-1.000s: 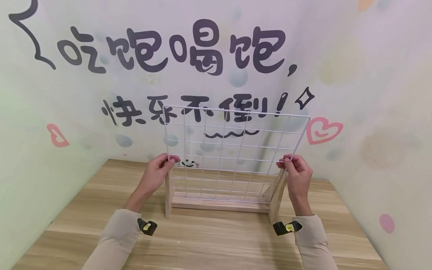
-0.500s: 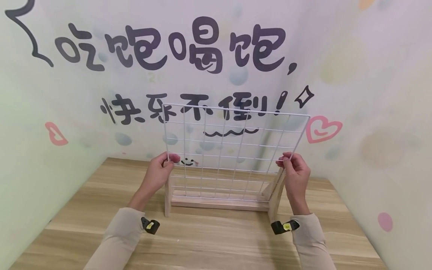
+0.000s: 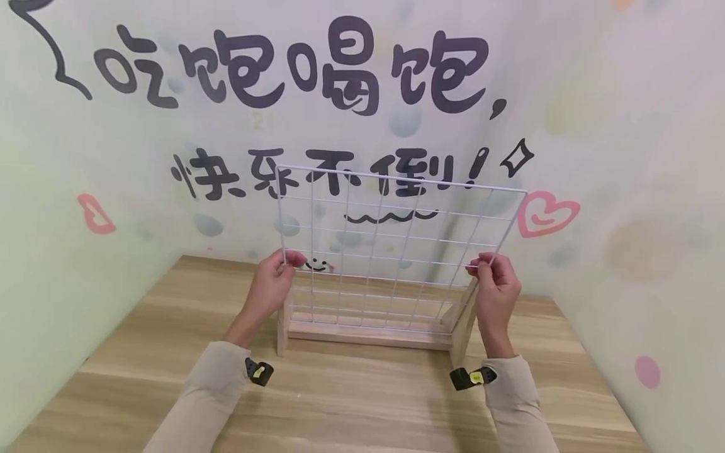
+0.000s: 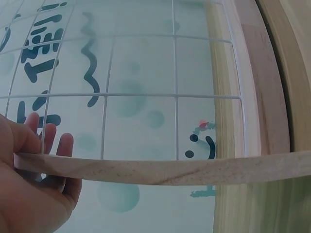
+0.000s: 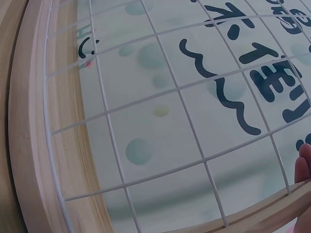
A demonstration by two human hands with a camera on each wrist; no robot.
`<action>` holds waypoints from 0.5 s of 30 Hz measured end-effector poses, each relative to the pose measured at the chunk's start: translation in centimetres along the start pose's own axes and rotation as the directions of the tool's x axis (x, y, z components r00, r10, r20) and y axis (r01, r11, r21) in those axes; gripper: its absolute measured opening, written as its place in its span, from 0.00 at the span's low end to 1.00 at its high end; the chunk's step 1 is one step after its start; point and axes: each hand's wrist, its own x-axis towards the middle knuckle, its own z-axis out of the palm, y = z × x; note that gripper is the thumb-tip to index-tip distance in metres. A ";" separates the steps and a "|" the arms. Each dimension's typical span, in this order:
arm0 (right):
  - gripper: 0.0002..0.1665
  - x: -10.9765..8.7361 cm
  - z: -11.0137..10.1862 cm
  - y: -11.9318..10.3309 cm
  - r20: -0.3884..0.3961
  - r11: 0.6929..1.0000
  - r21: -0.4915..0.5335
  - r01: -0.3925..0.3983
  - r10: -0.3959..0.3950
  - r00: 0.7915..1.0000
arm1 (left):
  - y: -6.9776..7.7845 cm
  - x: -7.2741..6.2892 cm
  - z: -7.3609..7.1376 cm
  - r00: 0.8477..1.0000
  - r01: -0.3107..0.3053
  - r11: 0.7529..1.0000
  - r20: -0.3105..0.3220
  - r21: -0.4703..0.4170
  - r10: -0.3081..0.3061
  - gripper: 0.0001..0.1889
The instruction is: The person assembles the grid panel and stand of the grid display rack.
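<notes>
A white wire grid panel [image 3: 403, 178] stands upright, leaning back a little, in a pale wooden stand [image 3: 368, 340]. Its lower edge lies along the stand's crossbar, between two wooden side pieces. My left hand [image 3: 269, 286] pinches the panel's left edge, just above the left side piece [image 4: 160, 172]. At the opposite edge, my right hand [image 3: 498, 292] pinches the wire above the right side piece [image 3: 464, 327]. In the right wrist view only some fingertips [image 5: 303, 165] show at the right border; the rest of that hand is cut off or behind wood.
The stand rests on a wood-grain table [image 3: 351, 402] set in a corner. Close behind it rises a pale wall [image 3: 340, 135] with black lettering, and another wall runs along the right. Each wrist carries a small black camera [image 3: 259, 372].
Both hands keep their hold on the grid panel's edges. The whole scene sits slightly higher in the head view, and the left forearm has shifted a little to the right.
</notes>
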 end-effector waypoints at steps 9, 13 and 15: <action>0.11 0.0 -0.4 0.7 0.012 0.993 -0.116 -0.002 0.004 1.000 | -0.6 0.2 -0.4 0.998 0.013 1.000 0.056 0.022 -0.014 0.14; 0.12 0.3 -1.4 2.3 0.046 0.988 -0.149 -0.030 0.037 0.998 | -1.0 -0.2 -0.7 0.997 0.021 0.999 0.076 0.035 -0.024 0.15; 0.11 0.1 -2.1 2.7 0.063 0.979 -0.200 -0.028 0.041 0.997 | -1.1 -0.5 -0.9 0.995 0.012 0.999 0.099 0.041 -0.016 0.16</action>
